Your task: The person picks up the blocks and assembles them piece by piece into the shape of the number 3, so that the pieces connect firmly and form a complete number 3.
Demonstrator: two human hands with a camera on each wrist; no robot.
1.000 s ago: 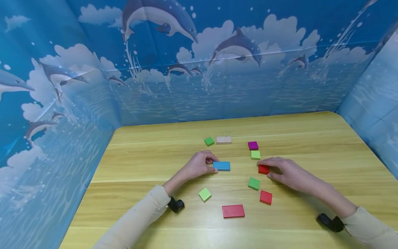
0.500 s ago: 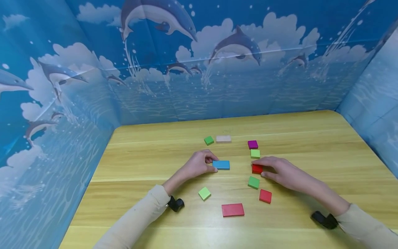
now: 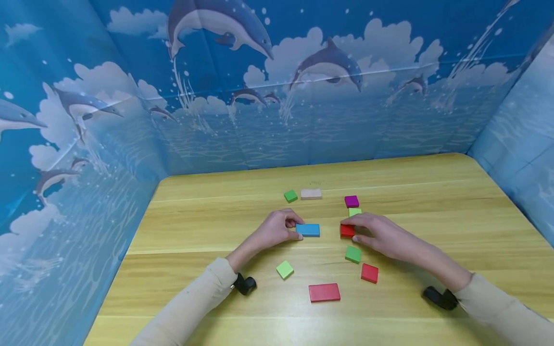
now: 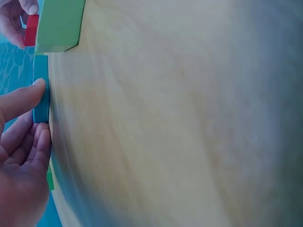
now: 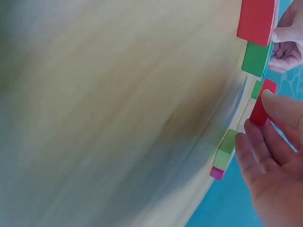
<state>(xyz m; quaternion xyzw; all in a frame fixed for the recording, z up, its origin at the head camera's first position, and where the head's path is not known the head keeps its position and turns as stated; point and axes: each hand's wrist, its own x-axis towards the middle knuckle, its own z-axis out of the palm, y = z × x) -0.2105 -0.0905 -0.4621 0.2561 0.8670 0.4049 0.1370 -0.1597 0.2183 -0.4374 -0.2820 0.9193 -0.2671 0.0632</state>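
My left hand [image 3: 277, 229] grips the left end of a flat blue rectangular block [image 3: 308, 230], thumb on its near side and fingers on the far side. In the left wrist view the blue block [image 4: 41, 94] lies along the tabletop. To its right, my right hand [image 3: 381, 233] pinches a small red square block [image 3: 346, 231] between thumb and fingers. The right wrist view shows this red block [image 5: 263, 101] tilted and raised off the wood. A gap separates the red block from the blue one.
On the wooden table [image 3: 207, 202] lie a light green block [image 3: 354, 212] and purple block [image 3: 352, 201] beyond my right hand. Nearer sit green [image 3: 353, 254], red [image 3: 370, 273], long red [image 3: 324, 292] and lime [image 3: 285, 269] blocks. A pale block [image 3: 311, 194] and green block [image 3: 291, 196] lie farther back.
My right hand has moved left with the red square block, bringing it closer to the blue block. The left hand and blue block have stayed in place.
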